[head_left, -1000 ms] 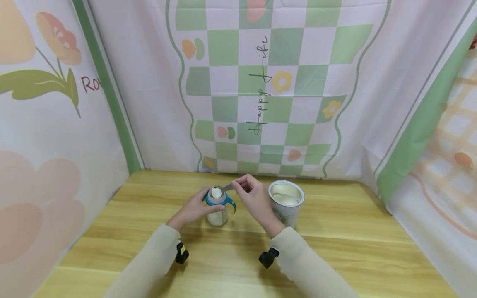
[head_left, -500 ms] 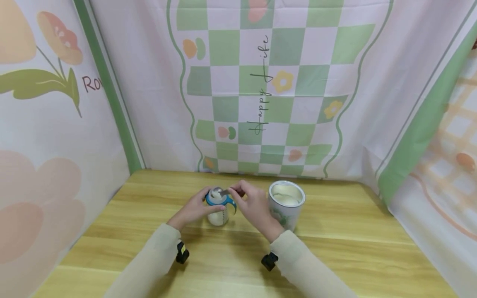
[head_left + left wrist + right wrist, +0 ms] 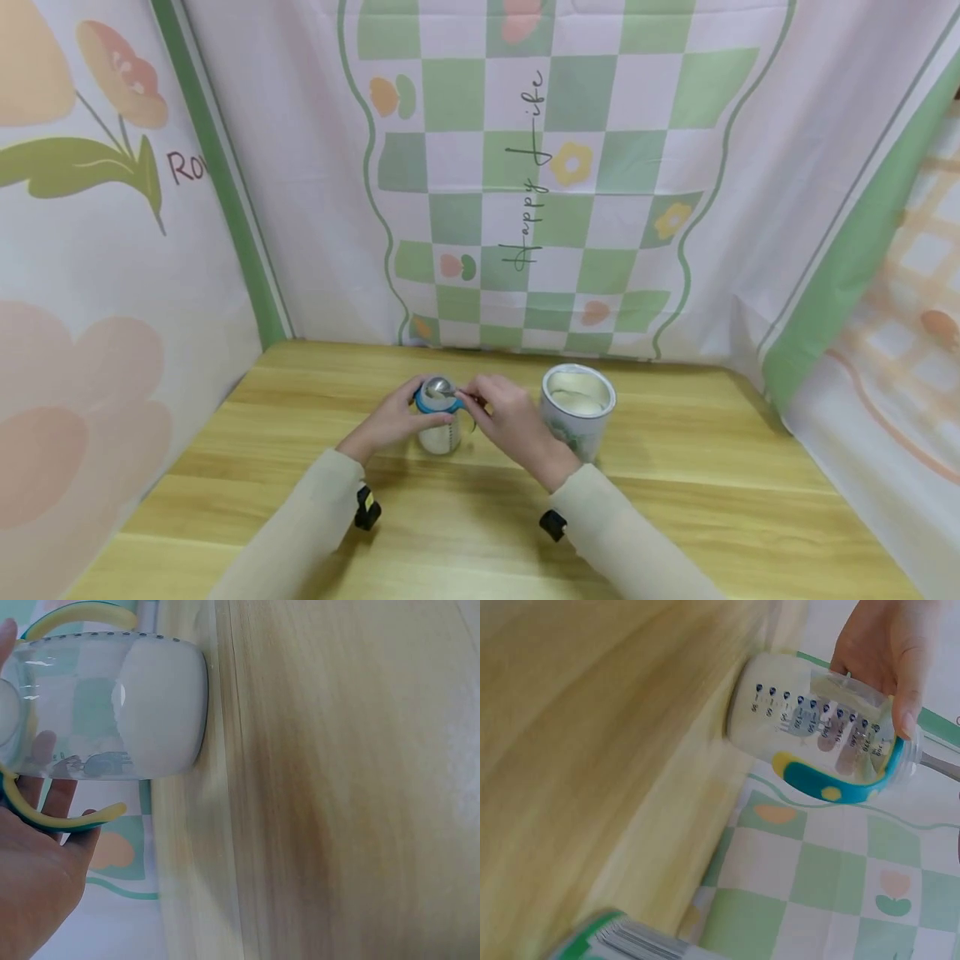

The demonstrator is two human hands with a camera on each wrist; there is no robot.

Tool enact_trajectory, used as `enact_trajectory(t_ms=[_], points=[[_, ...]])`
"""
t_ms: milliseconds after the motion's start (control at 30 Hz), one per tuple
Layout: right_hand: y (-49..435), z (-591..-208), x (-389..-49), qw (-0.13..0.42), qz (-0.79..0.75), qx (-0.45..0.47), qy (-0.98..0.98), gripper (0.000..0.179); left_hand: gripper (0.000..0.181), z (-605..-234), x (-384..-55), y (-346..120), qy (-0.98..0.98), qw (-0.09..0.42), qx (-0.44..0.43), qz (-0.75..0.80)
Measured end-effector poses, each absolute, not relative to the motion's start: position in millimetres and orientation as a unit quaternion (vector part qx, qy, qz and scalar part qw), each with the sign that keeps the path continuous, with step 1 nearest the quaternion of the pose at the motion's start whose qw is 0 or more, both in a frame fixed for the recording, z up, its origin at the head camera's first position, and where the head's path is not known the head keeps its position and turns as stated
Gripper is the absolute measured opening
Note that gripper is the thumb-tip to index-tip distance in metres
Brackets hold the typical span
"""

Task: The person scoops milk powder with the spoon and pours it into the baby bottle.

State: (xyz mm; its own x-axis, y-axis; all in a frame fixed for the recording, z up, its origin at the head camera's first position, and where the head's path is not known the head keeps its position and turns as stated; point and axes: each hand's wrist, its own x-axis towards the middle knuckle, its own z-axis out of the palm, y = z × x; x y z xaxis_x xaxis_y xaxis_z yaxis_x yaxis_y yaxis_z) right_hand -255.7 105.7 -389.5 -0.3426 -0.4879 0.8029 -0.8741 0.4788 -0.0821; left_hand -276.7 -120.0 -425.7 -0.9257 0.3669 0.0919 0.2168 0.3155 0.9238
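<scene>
Teal and yellow handles (image 3: pixel 832 784) flank the clear baby bottle (image 3: pixel 438 437), which I see upright on the wooden table (image 3: pixel 465 533), left of centre in my head view. White powder (image 3: pixel 161 712) fills its lower part, and dark scale marks run up its side. I have the left hand (image 3: pixel 390 427) gripping it near the neck, thumb across the front, fingers round behind. My right hand (image 3: pixel 517 421) pinches the handle of a metal spoon (image 3: pixel 438 387) whose bowl sits at the bottle's mouth; I cannot tell whether it carries any powder. Just beside that hand, to its right, stands an open tin (image 3: pixel 576 429) with pale powder inside. Beige sleeves (image 3: pixel 615 533) cover both arms. Behind hangs a green-and-white checked cloth (image 3: pixel 517 192) lettered "Happy Life".
</scene>
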Motion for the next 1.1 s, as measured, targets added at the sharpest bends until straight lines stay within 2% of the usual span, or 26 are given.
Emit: enact_trajectory(t_ms=[167, 433, 600, 767, 933, 1100], points=[[108.7, -384.4, -252.9, 0.356, 0.233, 0.463, -0.777, 0.023, 0.067, -425.9, -275.7, -119.9, 0.812, 0.064, 0.182, 0.551], [113.5, -381.1, -247.1, 0.345, 0.196, 0.484, -0.78, 0.019, 0.073, -424.2, -274.0, -118.1, 0.823, 0.065, 0.169, 0.539], [115.1, -380.9, -244.8, 0.351, 0.192, 0.484, -0.778, 0.02, 0.074, -423.3, -274.1, -118.1, 0.825, 0.065, 0.167, 0.536], [116.6, -383.7, -245.1, 0.366, 0.197, 0.483, -0.771, 0.008, 0.072, -423.0, -274.3, -117.7, 0.821, 0.068, 0.169, 0.541], [117.0, -386.9, -245.9, 0.382, 0.207, 0.477, -0.764, 0.018, 0.072, -422.8, -273.6, -117.5, 0.819, 0.067, 0.167, 0.544], [116.6, -386.9, -245.9, 0.388, 0.207, 0.472, -0.764, 0.008, 0.071, -421.5, -272.8, -117.6, 0.823, 0.066, 0.165, 0.54]])
